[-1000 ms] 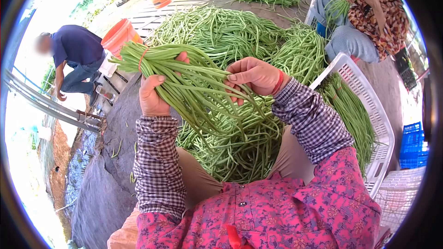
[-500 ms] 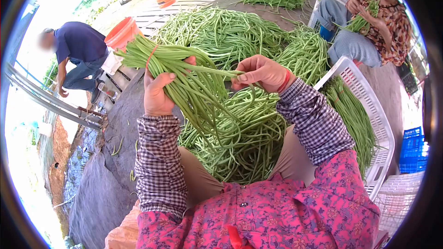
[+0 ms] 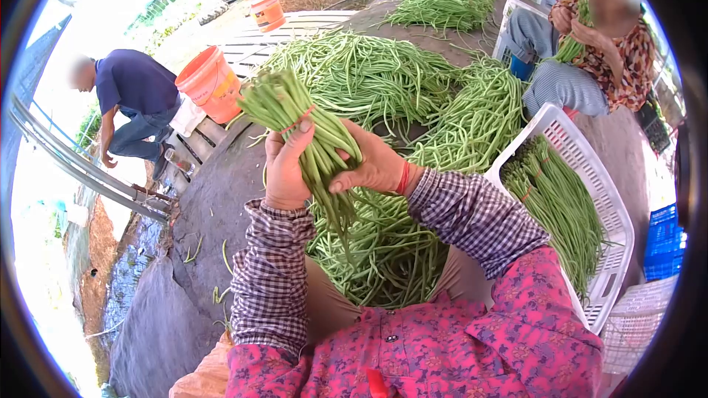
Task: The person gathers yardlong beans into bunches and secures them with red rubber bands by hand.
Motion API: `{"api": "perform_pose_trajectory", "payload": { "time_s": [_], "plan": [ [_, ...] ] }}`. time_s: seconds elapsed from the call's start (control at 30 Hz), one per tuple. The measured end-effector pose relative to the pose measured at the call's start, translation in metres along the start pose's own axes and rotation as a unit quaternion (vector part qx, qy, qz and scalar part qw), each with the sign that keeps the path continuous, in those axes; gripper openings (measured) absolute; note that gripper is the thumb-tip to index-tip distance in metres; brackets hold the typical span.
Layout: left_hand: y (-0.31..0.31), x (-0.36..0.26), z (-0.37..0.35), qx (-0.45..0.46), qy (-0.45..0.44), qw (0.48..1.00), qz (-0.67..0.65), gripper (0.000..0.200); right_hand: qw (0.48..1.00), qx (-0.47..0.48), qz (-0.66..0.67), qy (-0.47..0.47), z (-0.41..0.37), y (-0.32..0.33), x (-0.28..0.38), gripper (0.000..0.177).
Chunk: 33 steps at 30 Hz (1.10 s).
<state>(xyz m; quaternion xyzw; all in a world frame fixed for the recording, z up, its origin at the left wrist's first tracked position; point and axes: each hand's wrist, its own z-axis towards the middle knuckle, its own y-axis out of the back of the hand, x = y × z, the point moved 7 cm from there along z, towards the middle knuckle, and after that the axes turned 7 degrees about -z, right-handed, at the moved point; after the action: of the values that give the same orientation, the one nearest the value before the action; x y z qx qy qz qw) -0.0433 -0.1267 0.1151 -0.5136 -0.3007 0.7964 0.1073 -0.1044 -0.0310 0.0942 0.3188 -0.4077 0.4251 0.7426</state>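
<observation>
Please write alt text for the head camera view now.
Two bare hands, left and right, grip a red-banded bundle of long green beans above loose bean piles, beside a white crate of bundled beans.

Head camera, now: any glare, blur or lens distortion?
Head view: fisheye curvature, dark rounded vignette; left side blown out to white around the bent-over person in the dark blue shirt; upper end of the banded bundle of long green beans slightly soft; white perforated plastic crate reads clearly.
</observation>
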Motion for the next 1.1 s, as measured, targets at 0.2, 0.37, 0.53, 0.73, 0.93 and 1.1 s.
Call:
{"api": "perform_pose_trajectory", "payload": {
  "time_s": [0.2,0.37,0.53,0.73,0.93,1.1],
  "plan": [
    [-0.006,-0.025,0.003,0.004,-0.061,0.958,0.281,0.024,0.99,0.04,-0.027,-0.134,-0.008,0.005,-0.027,0.065],
    [-0.008,0.007,-0.002,0.022,0.079,0.997,-0.002,0.03,0.945,0.241,-0.22,-0.03,-0.02,-0.023,-0.02,0.073],
    [-0.01,-0.003,-0.001,0.048,-0.002,0.988,0.146,0.031,0.988,-0.016,-0.142,-0.064,-0.005,0.05,0.015,0.041],
    [-0.026,0.001,-0.001,0.05,-0.017,0.98,0.192,0.033,0.979,-0.182,-0.044,0.077,-0.013,0.042,0.061,0.02],
    [-0.026,0.003,0.001,0.055,-0.052,0.966,0.248,0.036,0.983,-0.173,-0.038,0.044,-0.015,0.041,0.062,0.016],
    [-0.025,0.0,0.002,0.044,-0.085,0.941,0.325,0.037,0.974,-0.189,-0.119,0.042,-0.015,0.047,0.054,0.014]
  ]
}}
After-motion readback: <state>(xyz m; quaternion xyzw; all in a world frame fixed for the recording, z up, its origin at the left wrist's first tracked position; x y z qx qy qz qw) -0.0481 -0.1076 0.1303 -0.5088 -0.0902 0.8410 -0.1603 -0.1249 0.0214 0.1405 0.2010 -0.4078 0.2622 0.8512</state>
